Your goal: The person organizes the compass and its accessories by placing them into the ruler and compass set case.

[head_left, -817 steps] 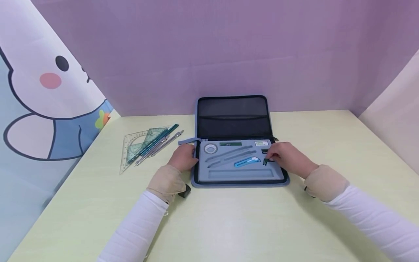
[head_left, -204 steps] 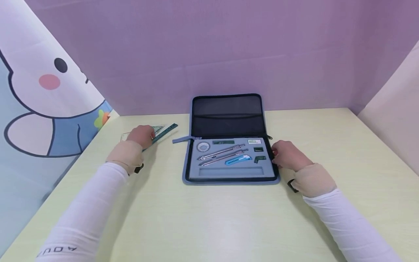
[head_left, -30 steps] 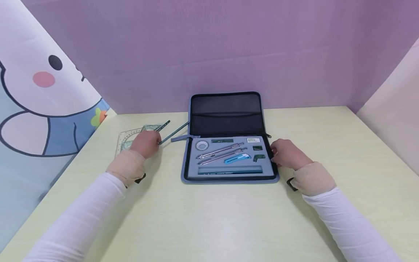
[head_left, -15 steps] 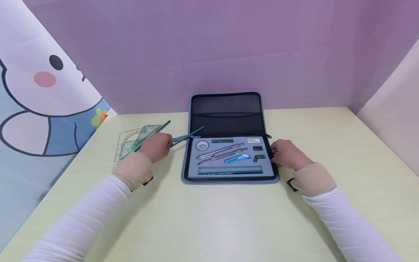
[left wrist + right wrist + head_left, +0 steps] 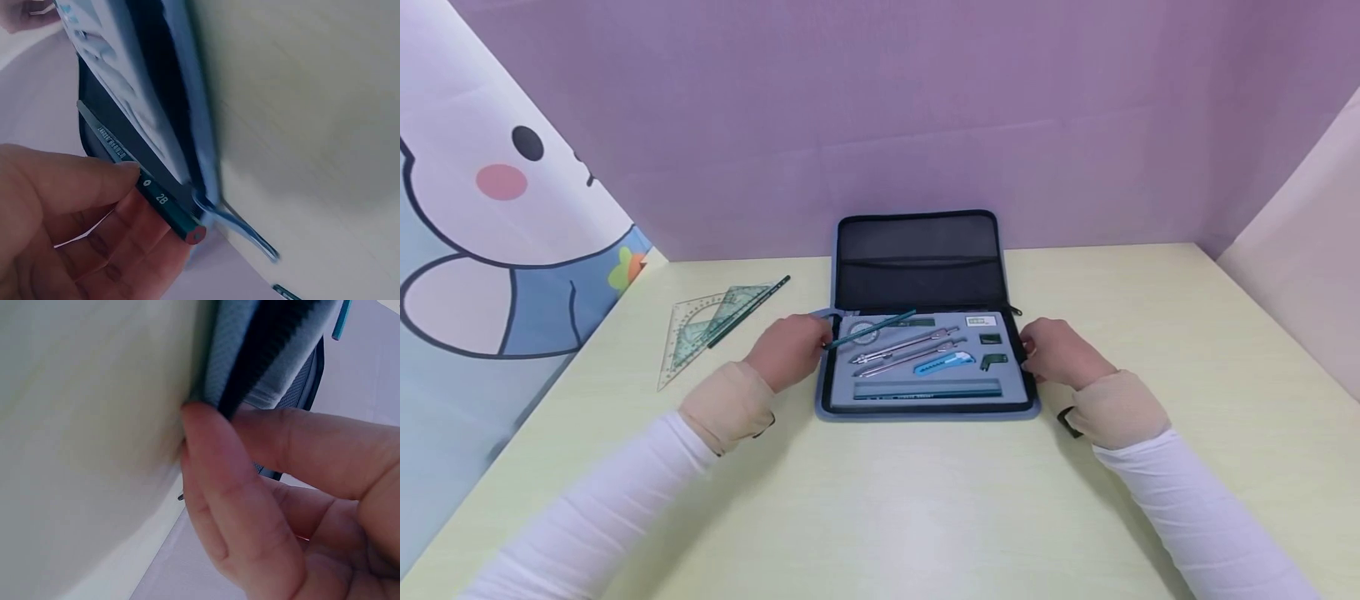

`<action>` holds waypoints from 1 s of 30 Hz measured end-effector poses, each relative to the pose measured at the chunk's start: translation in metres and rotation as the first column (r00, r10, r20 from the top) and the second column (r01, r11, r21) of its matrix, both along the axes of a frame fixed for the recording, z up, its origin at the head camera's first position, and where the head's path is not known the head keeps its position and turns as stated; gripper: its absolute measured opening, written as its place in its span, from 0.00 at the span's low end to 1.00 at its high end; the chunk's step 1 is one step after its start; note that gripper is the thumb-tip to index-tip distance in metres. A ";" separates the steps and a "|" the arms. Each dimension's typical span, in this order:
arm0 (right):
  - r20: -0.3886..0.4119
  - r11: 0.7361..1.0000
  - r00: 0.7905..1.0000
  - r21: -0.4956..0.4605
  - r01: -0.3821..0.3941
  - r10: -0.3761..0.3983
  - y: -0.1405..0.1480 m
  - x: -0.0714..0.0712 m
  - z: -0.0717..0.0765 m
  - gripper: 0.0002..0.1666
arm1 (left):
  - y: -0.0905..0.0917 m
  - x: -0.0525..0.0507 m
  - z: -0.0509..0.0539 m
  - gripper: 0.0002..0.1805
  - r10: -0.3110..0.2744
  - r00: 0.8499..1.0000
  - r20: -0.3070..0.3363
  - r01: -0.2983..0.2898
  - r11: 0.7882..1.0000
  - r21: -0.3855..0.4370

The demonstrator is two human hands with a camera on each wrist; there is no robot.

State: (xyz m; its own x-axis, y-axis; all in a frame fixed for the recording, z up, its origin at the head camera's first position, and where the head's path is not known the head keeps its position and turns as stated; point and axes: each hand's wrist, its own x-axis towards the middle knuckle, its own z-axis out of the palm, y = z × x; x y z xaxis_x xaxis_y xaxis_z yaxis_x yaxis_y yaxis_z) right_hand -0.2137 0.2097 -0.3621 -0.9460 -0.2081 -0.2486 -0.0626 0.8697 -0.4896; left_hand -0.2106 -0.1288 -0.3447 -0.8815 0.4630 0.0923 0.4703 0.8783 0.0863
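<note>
My left hand (image 5: 790,352) pinches a dark green pencil (image 5: 883,326) near its end, between thumb and fingers. The left wrist view shows "2B" on the pencil (image 5: 164,201). It slants over the upper left of an open zippered case (image 5: 917,237). In the case's grey insert lie two silver compasses (image 5: 904,345), a blue utility knife (image 5: 945,364), a white eraser (image 5: 981,322) and small dark green parts (image 5: 993,360). Another green pencil (image 5: 928,395) lies in the long front slot. My right hand (image 5: 1063,354) pinches the case's right edge (image 5: 219,375).
On the table's left lie clear rulers, one with a protractor arc (image 5: 672,354), and a green triangle (image 5: 700,332) over it. One green pencil (image 5: 749,312) lies along them. A purple curtain (image 5: 917,117) stands behind the case.
My left hand has carried the pencil rightward from beside the rulers to over the case. One pencil has stayed by the rulers. My right hand keeps its place at the case edge.
</note>
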 end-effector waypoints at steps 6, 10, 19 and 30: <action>0.004 1.000 1.000 -0.009 0.000 0.000 0.001 0.000 0.000 0.23 | 0.017 0.008 -0.002 0.06 -0.028 0.999 0.034 0.029 0.999 -0.030; 0.004 1.000 1.000 -0.006 0.000 0.000 0.001 0.001 0.000 0.23 | 0.027 0.015 -0.003 0.07 -0.055 0.997 0.059 0.056 0.998 -0.027; 0.018 1.000 1.000 0.001 0.007 -0.007 0.000 0.000 0.000 0.23 | 0.042 0.030 -0.007 0.08 -0.172 0.983 0.069 0.171 0.985 0.011; 0.026 1.000 1.000 -0.009 0.010 -0.009 0.000 0.000 0.000 0.24 | 0.057 0.033 -0.016 0.07 -0.208 0.976 0.069 0.209 0.978 -0.011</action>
